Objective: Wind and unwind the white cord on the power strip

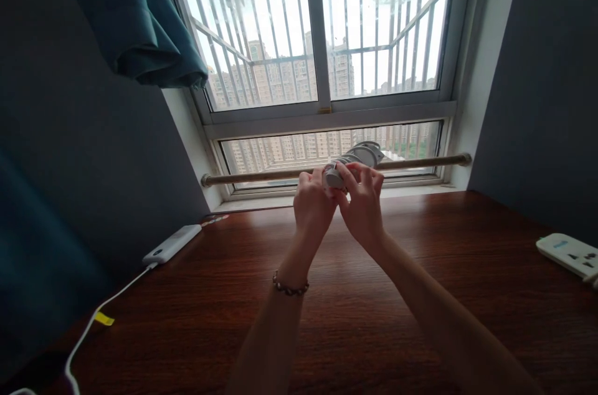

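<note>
Head view: at frame centre, the left hand [312,205] and right hand [362,205] both grasp a stack of grey rings [352,161], raised above the wooden surface [374,320]. A rod [261,176] crosses behind them.

rings [357,158] – grey-white, stacked row | held up before rod – tilted

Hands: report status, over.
Left hand and right hand both gripping stack of grey plastic curtain rings at the horizontal wooden rod. Dark wooden desk below; nothing in the way.
</note>
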The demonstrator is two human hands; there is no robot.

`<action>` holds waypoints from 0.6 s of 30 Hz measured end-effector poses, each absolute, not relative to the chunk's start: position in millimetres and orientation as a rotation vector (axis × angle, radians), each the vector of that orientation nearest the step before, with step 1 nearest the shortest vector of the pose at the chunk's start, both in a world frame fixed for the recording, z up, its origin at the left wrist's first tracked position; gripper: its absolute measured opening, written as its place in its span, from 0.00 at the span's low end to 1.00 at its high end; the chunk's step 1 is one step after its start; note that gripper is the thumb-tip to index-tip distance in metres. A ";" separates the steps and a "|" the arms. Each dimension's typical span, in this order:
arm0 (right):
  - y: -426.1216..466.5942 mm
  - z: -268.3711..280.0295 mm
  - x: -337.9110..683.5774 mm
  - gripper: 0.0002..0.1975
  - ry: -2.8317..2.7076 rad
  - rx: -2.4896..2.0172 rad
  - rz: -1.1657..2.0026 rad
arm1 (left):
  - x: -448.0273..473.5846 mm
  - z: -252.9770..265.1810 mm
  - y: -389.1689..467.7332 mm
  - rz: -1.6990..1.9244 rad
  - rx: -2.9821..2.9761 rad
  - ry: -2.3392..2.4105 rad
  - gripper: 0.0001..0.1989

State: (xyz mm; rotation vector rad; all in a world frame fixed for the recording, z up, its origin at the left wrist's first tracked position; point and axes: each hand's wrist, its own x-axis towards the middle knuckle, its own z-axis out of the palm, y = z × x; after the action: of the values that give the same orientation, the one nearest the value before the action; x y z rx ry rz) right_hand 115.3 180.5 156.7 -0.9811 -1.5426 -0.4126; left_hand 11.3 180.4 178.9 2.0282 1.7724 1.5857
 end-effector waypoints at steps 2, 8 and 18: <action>179.7 155.5 116.1 0.22 -1.684 -0.880 -0.368 | -1.2 180.4 188.8 1.529 1.922 1.657 0.17; 188.4 147.7 115.4 0.22 -1.581 -0.576 0.020 | -42.1 186.8 203.4 1.335 1.488 1.173 0.23; 235.3 148.9 134.9 0.12 -0.739 -0.333 1.127 | -81.1 190.4 195.2 1.165 1.359 0.803 0.22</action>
State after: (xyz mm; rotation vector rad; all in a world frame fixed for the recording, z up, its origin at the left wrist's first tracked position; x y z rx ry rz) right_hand 134.9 235.3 148.9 -0.3329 -0.7388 1.1268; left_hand -81.1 195.2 190.4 1.3590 0.8030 1.1645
